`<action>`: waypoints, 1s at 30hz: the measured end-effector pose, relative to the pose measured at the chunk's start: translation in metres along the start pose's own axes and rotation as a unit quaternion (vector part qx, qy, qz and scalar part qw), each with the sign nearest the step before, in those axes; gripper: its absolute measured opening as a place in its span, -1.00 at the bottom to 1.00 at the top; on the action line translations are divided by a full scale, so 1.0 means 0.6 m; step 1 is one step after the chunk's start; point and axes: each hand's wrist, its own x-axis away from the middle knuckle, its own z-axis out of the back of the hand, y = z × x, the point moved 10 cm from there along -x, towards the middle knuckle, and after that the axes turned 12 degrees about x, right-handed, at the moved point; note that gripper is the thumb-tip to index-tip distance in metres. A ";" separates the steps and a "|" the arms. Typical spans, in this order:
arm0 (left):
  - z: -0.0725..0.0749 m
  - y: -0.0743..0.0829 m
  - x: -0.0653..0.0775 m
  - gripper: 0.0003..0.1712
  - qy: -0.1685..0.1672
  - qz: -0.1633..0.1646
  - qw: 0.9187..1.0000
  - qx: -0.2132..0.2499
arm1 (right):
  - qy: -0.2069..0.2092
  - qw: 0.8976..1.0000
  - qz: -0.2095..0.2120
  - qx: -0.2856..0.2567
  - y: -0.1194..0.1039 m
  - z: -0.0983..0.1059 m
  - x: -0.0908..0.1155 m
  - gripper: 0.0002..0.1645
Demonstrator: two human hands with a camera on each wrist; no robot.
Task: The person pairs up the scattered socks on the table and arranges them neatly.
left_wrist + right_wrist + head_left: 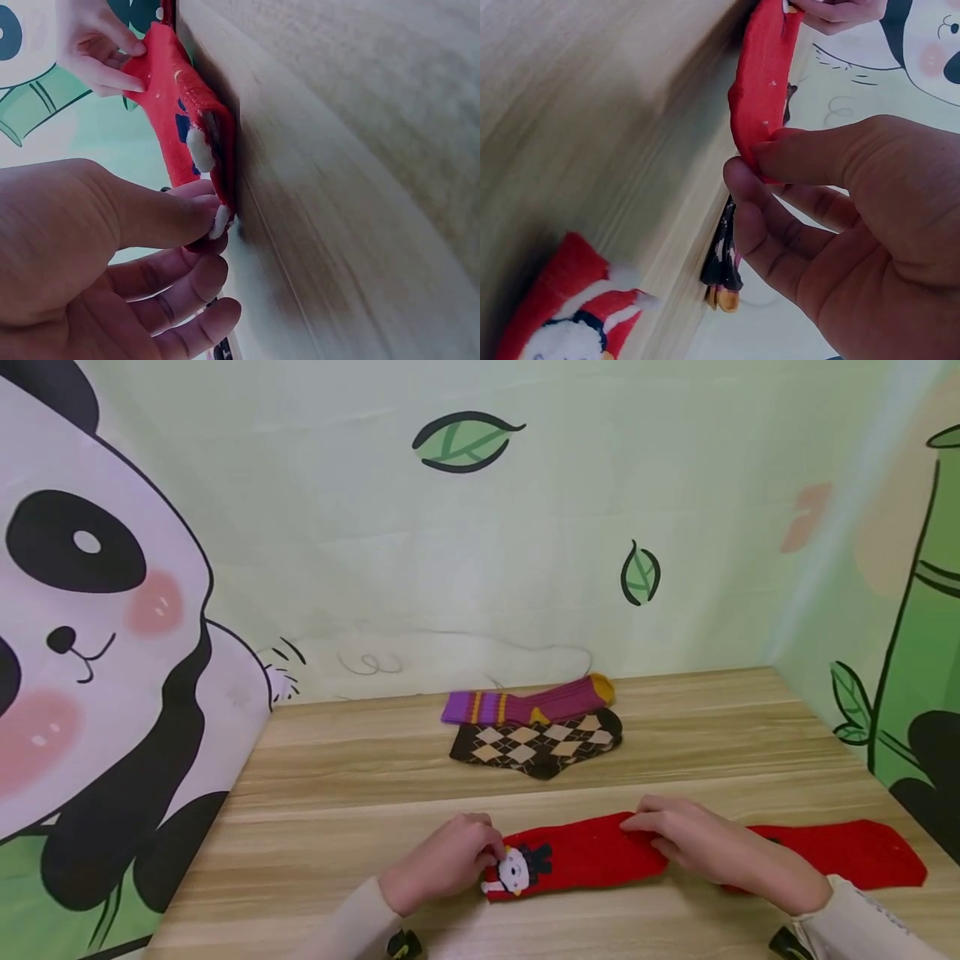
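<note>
A red sock (588,856) with a white animal face and dark bow near one end stretches between both hands in the head view. My left hand (450,860) pinches the decorated end; the left wrist view shows thumb and finger on the opening edge (217,157). At the other end my right hand (693,839) grips the plain red tip between thumb and fingers, as the right wrist view also shows. A second red sock (855,856) lies flat on the table at the right, partly hidden by the right forearm.
Farther back lie a purple sock with yellow bands (562,700) and a dark argyle sock (536,745), side by side and touching. The wooden table (337,793) meets a printed panda backdrop (360,543) behind and at both sides.
</note>
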 end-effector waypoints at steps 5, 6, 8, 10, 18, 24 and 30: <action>0.001 0.000 -0.001 -0.82 0.003 -0.001 1.000 -0.005 | -0.017 1.000 -0.012 -0.011 0.008 -0.014 0.001 -0.61; 0.001 0.000 -0.002 -0.82 0.004 0.000 1.000 -0.004 | -0.016 1.000 -0.010 -0.013 0.008 -0.016 0.001 -0.61; 0.002 0.001 -0.002 -0.82 0.005 0.001 1.000 -0.004 | -0.013 1.000 -0.005 -0.015 0.008 -0.018 0.001 -0.61; 0.003 0.003 -0.002 -0.82 0.006 0.001 1.000 -0.002 | -0.011 1.000 -0.001 -0.018 0.009 -0.021 0.000 -0.61; 0.006 0.010 -0.001 -0.81 0.007 -0.003 1.000 -0.001 | -0.030 0.999 -0.013 -0.030 0.015 -0.037 -0.002 -0.61; 0.006 0.010 -0.002 -0.80 0.004 0.001 1.000 -0.006 | -0.035 0.999 -0.017 -0.020 0.018 -0.046 -0.003 -0.62; 0.004 0.009 -0.003 -0.81 0.001 0.003 1.000 -0.008 | -0.036 0.999 -0.024 -0.014 0.020 -0.053 -0.003 -0.63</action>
